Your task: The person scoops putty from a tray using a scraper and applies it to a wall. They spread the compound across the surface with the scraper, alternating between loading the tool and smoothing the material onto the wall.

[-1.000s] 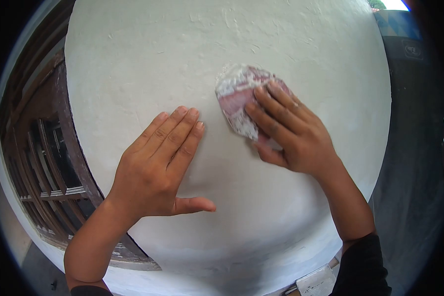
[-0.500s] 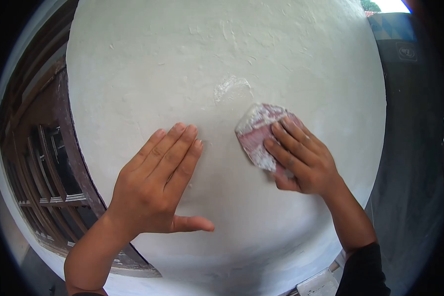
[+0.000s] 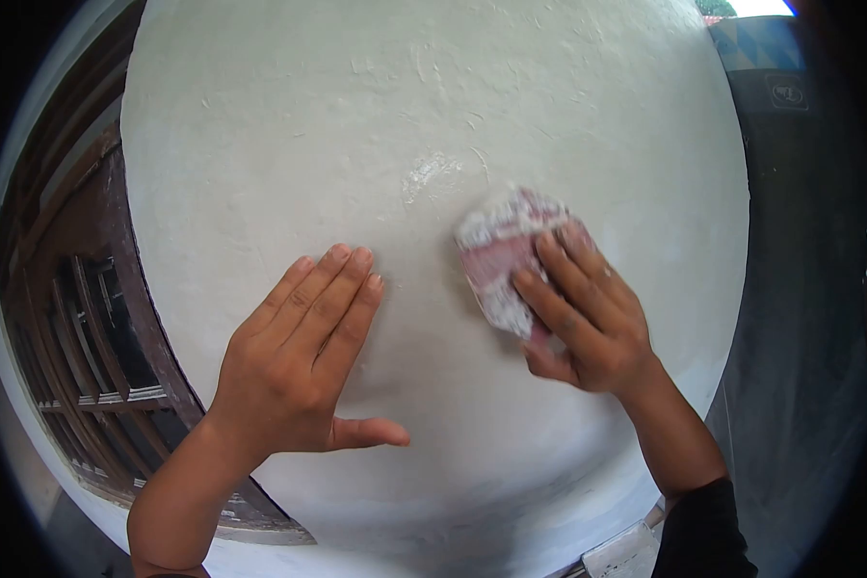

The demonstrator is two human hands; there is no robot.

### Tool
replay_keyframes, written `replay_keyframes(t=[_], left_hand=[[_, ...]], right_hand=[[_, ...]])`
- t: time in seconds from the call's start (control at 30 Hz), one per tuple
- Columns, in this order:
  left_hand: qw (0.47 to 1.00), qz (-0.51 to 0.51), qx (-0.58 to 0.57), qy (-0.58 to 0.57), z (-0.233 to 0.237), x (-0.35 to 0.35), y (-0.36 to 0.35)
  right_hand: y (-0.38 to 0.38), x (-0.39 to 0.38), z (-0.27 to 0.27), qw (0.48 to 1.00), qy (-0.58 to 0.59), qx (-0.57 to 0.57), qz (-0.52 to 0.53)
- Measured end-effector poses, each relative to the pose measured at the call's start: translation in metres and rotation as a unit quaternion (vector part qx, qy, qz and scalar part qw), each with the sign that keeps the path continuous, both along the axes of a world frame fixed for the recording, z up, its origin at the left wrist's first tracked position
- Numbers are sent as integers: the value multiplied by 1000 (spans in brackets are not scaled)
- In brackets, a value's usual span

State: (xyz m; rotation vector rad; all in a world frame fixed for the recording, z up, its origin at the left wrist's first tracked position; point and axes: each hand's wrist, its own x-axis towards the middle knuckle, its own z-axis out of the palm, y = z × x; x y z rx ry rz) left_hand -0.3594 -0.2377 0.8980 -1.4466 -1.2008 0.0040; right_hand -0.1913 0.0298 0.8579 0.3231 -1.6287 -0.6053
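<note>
In the head view, a pale plastered wall (image 3: 289,183) fills the middle. My left hand (image 3: 294,356) is laid flat on it, fingers stretched upward and thumb out to the side, holding nothing. My right hand (image 3: 592,318) grips a reddish piece of sandpaper (image 3: 499,258) caked with white powder. The fingers lie over its face and the thumb is at its lower edge; its other side faces the wall. Above and left of the sandpaper there is a glossy, wet-looking patch (image 3: 433,175) on the plaster.
A brown wooden window frame (image 3: 140,260) with slats borders the wall on the left. To the right hangs a dark sheet-like surface (image 3: 790,241) with a blue patterned top. A pale flat object (image 3: 621,554) is at the bottom right, beside my sleeve.
My right hand and the sandpaper have shifted slightly left, and the sandpaper is tilted a little differently. The left hand stays flat on the wall. The whole view has moved slightly.
</note>
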Motion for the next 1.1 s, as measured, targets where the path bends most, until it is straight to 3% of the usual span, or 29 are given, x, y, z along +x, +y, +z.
replay_keyframes(t=[0.17, 0.37, 0.53, 0.63, 0.8, 0.93, 1.1], left_hand=[[1000, 1, -1, 4, 1, 3, 10], [1000, 13, -3, -7, -2, 1, -7], [1000, 15, 2, 4, 3, 1, 5], [1000, 4, 5, 14, 6, 4, 10], [1000, 4, -9, -1, -1, 7, -3], [1000, 2, -8, 13, 3, 7, 5], [1000, 1, 0, 13, 4, 10, 7]], right_hand=[[-17, -25, 42, 999, 19, 14, 27], [-5, -4, -6, 996, -69, 31, -44], [-13, -15, 31, 1000, 2, 17, 5], [-9, -26, 33, 1000, -22, 15, -8], [0, -4, -22, 996, -75, 38, -43], [-3, -12, 8, 999, 2, 32, 20], [5, -15, 11, 999, -3, -6, -31]])
